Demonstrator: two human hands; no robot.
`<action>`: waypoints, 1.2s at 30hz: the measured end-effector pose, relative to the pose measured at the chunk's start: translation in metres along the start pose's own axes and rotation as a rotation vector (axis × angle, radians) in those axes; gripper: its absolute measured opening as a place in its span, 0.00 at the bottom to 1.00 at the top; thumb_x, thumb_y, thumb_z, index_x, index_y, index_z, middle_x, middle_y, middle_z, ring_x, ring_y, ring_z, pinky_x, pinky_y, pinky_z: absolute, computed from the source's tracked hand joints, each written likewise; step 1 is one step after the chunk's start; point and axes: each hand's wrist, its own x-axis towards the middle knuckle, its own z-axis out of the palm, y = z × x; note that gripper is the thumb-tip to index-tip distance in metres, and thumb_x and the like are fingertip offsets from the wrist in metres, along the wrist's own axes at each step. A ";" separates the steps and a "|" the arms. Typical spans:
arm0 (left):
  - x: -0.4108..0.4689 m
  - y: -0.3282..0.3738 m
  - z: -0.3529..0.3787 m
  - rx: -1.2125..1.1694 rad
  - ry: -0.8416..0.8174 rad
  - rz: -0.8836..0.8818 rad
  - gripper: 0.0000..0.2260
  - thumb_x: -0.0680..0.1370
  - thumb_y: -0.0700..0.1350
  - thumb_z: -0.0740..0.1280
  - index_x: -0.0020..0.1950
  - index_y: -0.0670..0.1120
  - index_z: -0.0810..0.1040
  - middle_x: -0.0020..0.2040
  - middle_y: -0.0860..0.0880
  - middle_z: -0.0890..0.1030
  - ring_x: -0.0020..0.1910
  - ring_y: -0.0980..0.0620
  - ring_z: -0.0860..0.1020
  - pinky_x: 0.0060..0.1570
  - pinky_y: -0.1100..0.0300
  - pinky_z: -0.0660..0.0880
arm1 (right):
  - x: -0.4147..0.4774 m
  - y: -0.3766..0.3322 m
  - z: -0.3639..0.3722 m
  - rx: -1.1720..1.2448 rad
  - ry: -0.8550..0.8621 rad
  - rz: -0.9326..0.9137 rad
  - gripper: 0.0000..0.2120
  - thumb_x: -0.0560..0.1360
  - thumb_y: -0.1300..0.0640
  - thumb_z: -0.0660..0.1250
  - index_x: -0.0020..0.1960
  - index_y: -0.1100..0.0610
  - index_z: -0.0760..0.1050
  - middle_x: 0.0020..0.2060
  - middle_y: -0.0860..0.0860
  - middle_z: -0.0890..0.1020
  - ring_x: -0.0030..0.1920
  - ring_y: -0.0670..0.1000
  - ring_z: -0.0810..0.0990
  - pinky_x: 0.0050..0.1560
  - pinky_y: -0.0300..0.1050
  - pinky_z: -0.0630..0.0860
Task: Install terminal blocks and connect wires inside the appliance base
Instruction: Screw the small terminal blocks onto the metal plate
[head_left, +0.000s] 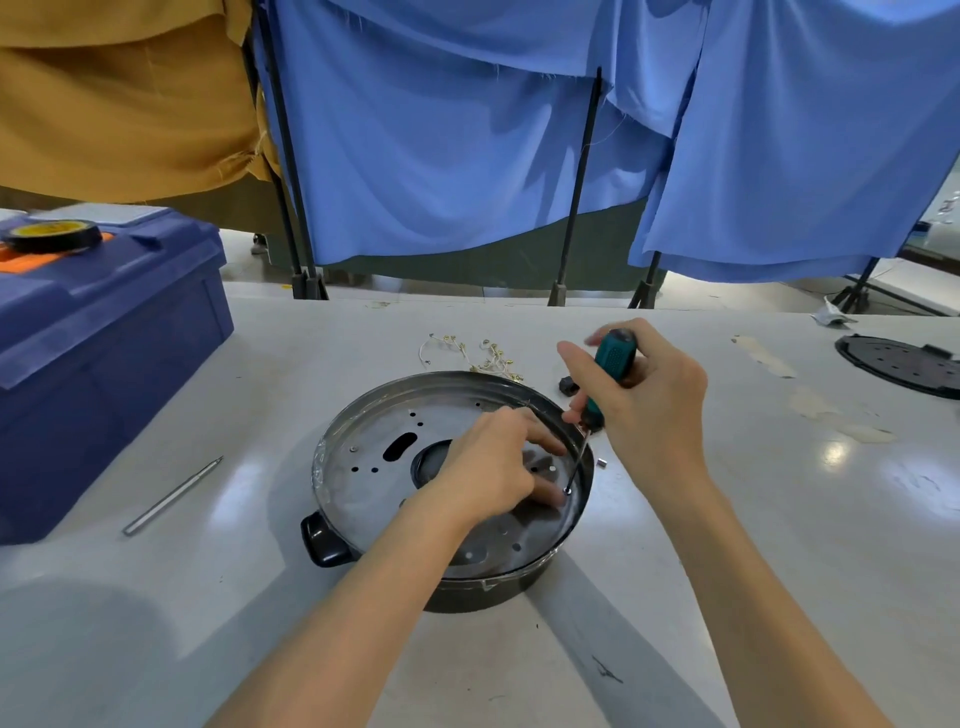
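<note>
Inside appliance base (363, 467), screwdriver (602, 395) steep, tip down-left, right hand (644, 384) gripping

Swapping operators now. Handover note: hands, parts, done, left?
Right hand: gripping the green-handled screwdriver, tip on a screw at the right side of the appliance base.
Left hand: inside the base, fingers steadying something beside the screw; it is hidden from view.
Wires with terminals lie loose on the table behind the base; small black part beside them.
Done: cannot tell.
Left: finish this screw, connect wires.
</note>
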 end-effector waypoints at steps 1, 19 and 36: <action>0.000 0.000 0.000 0.024 -0.039 0.009 0.19 0.65 0.51 0.80 0.55 0.53 0.83 0.57 0.59 0.78 0.60 0.56 0.74 0.60 0.50 0.73 | -0.001 0.001 0.000 0.002 0.003 -0.014 0.13 0.72 0.50 0.74 0.52 0.55 0.77 0.29 0.50 0.80 0.26 0.48 0.82 0.36 0.52 0.82; -0.022 0.006 -0.017 0.306 -0.123 -0.008 0.21 0.66 0.60 0.76 0.54 0.52 0.80 0.57 0.58 0.75 0.58 0.55 0.70 0.53 0.54 0.70 | -0.012 -0.015 0.002 -0.006 -0.075 -0.129 0.17 0.73 0.50 0.73 0.41 0.59 0.69 0.28 0.54 0.75 0.25 0.49 0.81 0.28 0.53 0.79; -0.038 0.007 -0.008 -0.357 -0.053 0.074 0.09 0.72 0.40 0.74 0.34 0.50 0.80 0.34 0.52 0.82 0.37 0.52 0.79 0.45 0.54 0.78 | -0.022 -0.036 0.001 -0.255 0.004 -0.247 0.25 0.72 0.40 0.68 0.37 0.64 0.74 0.27 0.56 0.75 0.29 0.61 0.75 0.48 0.53 0.78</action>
